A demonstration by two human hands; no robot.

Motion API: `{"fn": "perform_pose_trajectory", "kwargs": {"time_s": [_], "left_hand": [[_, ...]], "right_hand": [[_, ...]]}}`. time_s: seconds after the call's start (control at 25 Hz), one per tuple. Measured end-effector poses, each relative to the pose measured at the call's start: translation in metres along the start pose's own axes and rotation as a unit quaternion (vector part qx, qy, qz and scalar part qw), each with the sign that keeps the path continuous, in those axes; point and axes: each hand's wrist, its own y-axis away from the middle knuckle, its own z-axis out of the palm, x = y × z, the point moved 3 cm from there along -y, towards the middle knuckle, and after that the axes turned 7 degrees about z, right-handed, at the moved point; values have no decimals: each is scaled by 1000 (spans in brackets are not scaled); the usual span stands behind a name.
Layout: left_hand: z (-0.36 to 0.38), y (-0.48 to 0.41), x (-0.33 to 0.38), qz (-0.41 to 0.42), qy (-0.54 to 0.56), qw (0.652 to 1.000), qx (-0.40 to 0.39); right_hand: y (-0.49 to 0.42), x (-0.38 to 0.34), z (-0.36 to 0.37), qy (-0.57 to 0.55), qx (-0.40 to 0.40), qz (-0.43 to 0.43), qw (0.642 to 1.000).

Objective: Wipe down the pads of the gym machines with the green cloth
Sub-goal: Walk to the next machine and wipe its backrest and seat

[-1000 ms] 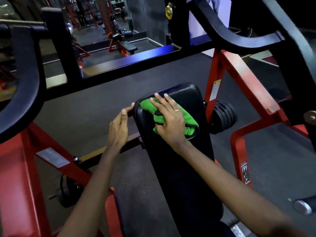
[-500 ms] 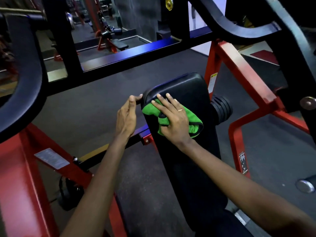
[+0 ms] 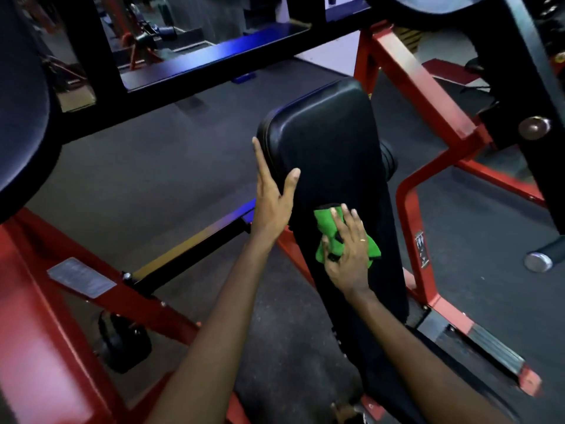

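Cloth: the cloth (image 3: 325,223) sits bunched at the middle of the pad (image 3: 324,142).
Right hand: the right hand (image 3: 347,255) presses it flat with fingers spread, to wipe.
Left hand: the left hand (image 3: 270,197) is at the pad's 9 o'clock edge, fingers straight, steadying it.

no legible text; the grey sticker (image 3: 82,277) is blurred.

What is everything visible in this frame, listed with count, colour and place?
back pad: one, black, centre.
green cloth: one, green, bunched on the pad's middle.
machine frame: one, red, both sides of the pad.
label plate: one, silver-white, on the left frame bar.
floor: one, dark grey, under the machine.
left hand: one, straight fingers along the pad's left edge.
right hand: one, pressing the cloth onto the pad.
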Motion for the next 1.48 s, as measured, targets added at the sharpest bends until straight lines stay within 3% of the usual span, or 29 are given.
{"fn": "perform_pose_trajectory", "kwargs": {"time_s": [0.08,0.16,0.24,0.4,0.6,0.84,1.12,1.24,1.32,1.4,1.48], "left_hand": [[3,0,-2,16,-8,1000,16],[8,3,-2,30,-5,999,34],[9,2,-3,37,3,999,32],[5,-1,-9,47,13,999,5],[7,1,-9,55,25,998,-2],[2,1,-7,45,19,999,-19],[5,1,-7,50,22,998,-9],[5,1,-10,50,26,998,-6],[6,2,-9,50,35,998,14],[17,9,-4,38,40,997,60],[35,22,1,-13,37,992,116]], "right_hand": [[14,12,2,-17,17,147,989],[23,9,5,-17,51,300,952],[27,-15,9,9,60,352,934],[35,-48,16,47,2,136,990],[70,4,20,190,-88,-60,976],[113,35,22,247,-143,-77,955],[54,10,2,205,-144,-148,957],[89,58,-6,180,-169,-47,968],[103,88,-12,122,-114,118,979],[87,93,-12,64,-49,242,967],[57,74,-11,21,-20,250,968]]}}
